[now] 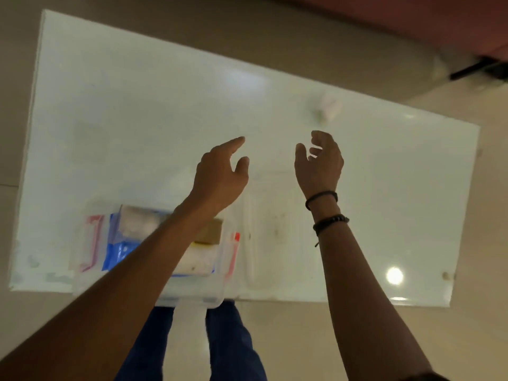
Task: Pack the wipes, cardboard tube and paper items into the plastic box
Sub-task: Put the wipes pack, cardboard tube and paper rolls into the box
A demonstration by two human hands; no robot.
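Observation:
The clear plastic box (90, 281) with red latches sits at the table's near edge, left of centre. Inside it lie a blue wipes pack (121, 251), white paper items (138, 221) and a brown cardboard tube (211, 229), partly hidden by my left forearm. My left hand (220, 177) hovers above the table beyond the box, fingers apart, holding nothing. My right hand (320, 163) hovers to its right, fingers loosely curled and empty. A small white blurred object (327, 107) lies farther back on the right.
The clear box lid (272, 232) lies flat on the white glossy table (137, 119), right of the box and under my right wrist. Beige floor surrounds the table. My legs in blue trousers (233, 345) stand at the near edge.

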